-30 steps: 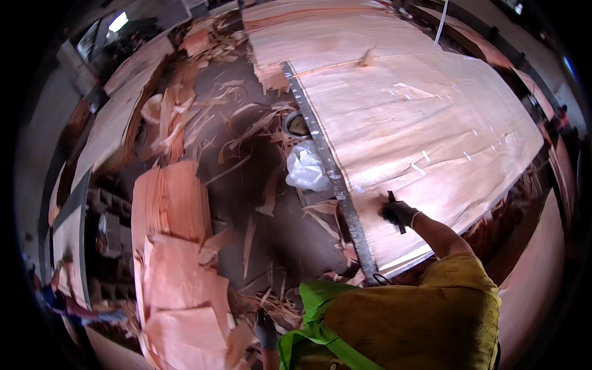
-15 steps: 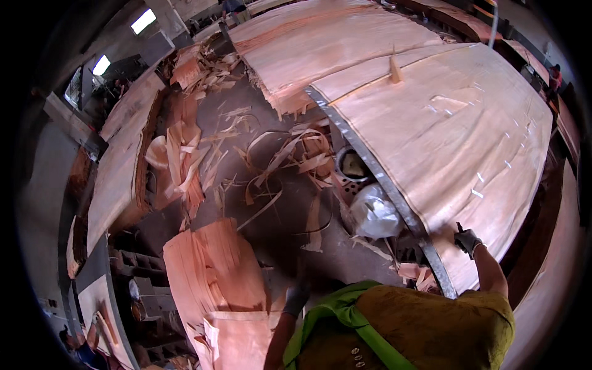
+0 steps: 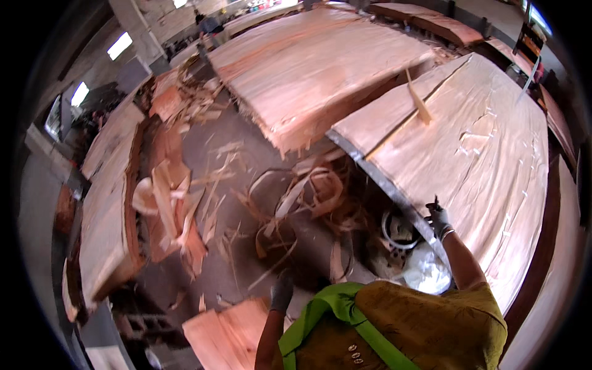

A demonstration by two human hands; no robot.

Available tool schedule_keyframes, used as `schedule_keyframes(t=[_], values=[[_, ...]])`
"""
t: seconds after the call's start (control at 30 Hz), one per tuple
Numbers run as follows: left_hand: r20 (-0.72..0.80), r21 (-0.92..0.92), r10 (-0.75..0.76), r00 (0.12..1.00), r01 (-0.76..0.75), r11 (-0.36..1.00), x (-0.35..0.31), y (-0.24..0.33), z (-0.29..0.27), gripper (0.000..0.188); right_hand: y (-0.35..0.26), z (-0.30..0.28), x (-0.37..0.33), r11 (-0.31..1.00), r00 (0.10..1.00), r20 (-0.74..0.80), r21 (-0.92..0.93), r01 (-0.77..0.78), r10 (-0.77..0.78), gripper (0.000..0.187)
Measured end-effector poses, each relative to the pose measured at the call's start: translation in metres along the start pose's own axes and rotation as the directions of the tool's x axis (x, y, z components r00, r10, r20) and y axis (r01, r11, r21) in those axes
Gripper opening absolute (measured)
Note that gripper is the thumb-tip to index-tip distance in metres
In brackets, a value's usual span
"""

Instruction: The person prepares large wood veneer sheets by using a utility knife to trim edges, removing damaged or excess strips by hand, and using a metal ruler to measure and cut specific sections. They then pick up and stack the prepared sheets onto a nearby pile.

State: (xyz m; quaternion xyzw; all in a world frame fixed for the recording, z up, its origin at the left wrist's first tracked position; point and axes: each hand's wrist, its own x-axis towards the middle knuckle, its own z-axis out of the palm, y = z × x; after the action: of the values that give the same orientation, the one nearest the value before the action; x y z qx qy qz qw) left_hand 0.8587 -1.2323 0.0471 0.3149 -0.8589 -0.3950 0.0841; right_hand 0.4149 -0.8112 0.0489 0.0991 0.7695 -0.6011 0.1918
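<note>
My right hand [image 3: 438, 219], in a pale glove, is over the metal-edged side of a table covered by a wide sheet of wood veneer [image 3: 493, 160]. Its fingers are closed round a small dark object [image 3: 436, 201] whose kind I cannot make out. Long wrinkles and small white strips mark the sheet, and a narrow veneer scrap [image 3: 419, 103] sticks up near a dark seam on it. My left hand [image 3: 282, 293], in a grey glove, hangs low over the floor beside a reddish veneer stack [image 3: 225, 330]. Blur and shadow hide its fingers.
Veneer offcuts [image 3: 324, 185] lie curled on the floor [image 3: 216, 139]. A round perforated container [image 3: 398, 233] and a clear plastic bag [image 3: 427, 271] sit under the table's edge. Large veneer stacks stand ahead [image 3: 320, 68] and left [image 3: 111, 209]. A person [image 3: 211, 28] is far back.
My body has moved forward along the table. My right hand has gone farther up its metal edge, still round the dark object. The near reddish stack has slipped toward the lower rim.
</note>
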Motion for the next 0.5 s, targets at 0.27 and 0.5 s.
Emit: schedule_keyframes(t=[0.27,0.5], values=[[0.15,-0.064,0.044,0.988,-0.035,0.997,0.177,0.017,-0.044,0.032,-0.116,0.124,0.141,0.91,0.93,-0.205,-0.352,0.222,-0.306,0.029],[0.148,-0.034,-0.076,0.986,0.082,0.996,0.339,0.022,-0.042,0.032,-0.204,0.117,0.323,0.809,0.813,-0.428,-0.582,0.087,-0.395,0.034]])
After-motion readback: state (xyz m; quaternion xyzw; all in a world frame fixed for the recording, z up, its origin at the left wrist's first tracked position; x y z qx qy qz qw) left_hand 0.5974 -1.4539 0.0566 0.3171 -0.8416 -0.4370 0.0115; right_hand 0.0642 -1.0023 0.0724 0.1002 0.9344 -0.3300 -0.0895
